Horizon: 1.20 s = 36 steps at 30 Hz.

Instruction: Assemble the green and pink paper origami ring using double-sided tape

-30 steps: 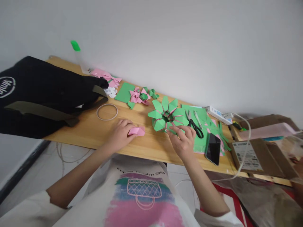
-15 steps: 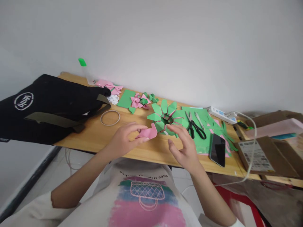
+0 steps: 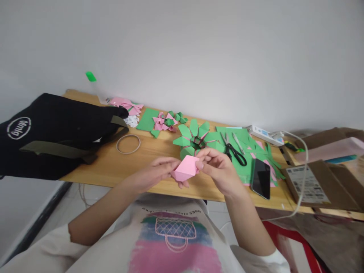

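Note:
A folded pink paper piece (image 3: 185, 169) is held above the table's front edge, a broad facet facing up. My left hand (image 3: 156, 173) is closed on its left side, some fingertips showing beneath it. My right hand (image 3: 216, 168) pinches the right end between thumb and fingers. Just behind the hands stands a ring of folded green paper petals (image 3: 194, 137) with pink edges inside; the hands and pink piece hide its near side. A loose pile of small pink and green folded pieces (image 3: 165, 122) lies farther back, beside a green paper sheet (image 3: 146, 118).
Black scissors (image 3: 236, 153), a pen (image 3: 237, 143) and a phone (image 3: 261, 179) lie on the right among green scraps. A power strip (image 3: 264, 134) and cardboard box (image 3: 321, 185) are beyond. At left are a tape ring (image 3: 128, 144), a black bag (image 3: 59, 132) and a green-capped bottle (image 3: 96, 87).
My right hand has moved left and closed on the pink piece, which was in my left hand alone. The piece has been turned and sits slightly lower and nearer me.

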Tool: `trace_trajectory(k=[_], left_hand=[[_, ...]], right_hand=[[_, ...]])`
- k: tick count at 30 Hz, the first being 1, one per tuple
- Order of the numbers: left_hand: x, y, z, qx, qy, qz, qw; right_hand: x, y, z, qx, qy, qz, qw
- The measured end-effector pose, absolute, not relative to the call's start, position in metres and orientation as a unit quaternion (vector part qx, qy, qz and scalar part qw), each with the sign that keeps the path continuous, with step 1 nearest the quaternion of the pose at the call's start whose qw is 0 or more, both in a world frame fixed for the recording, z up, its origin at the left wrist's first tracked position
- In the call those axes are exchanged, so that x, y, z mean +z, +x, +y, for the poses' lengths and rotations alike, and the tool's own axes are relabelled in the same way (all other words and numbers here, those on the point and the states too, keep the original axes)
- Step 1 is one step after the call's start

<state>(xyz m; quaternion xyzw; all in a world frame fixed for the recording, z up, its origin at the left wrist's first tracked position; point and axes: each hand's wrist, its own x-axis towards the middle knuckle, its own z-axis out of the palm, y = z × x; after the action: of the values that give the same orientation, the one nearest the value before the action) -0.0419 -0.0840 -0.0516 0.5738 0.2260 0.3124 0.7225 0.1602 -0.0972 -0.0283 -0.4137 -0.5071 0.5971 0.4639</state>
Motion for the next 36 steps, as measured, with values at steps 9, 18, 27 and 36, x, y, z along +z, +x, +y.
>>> trace_trajectory(k=[9,18,27,36], left_hand=[[-0.067,-0.046,-0.082,0.359,0.547,0.355,0.668],[-0.062,-0.041,-0.072,0.364,0.536,0.386,0.657],[-0.075,-0.035,-0.066,0.401,0.443,0.425,0.68],[-0.065,-0.039,-0.075,0.332,0.644,0.411,0.553]], right_hand=[[-0.028,0.161,-0.087,0.577,-0.468,-0.486,0.46],[-0.029,0.161,-0.08,0.445,-0.519,-0.541,0.489],[-0.035,0.179,-0.099,0.222,-0.578,-0.622,0.479],[-0.033,0.161,-0.118,0.234,-0.546,-0.71,0.377]])
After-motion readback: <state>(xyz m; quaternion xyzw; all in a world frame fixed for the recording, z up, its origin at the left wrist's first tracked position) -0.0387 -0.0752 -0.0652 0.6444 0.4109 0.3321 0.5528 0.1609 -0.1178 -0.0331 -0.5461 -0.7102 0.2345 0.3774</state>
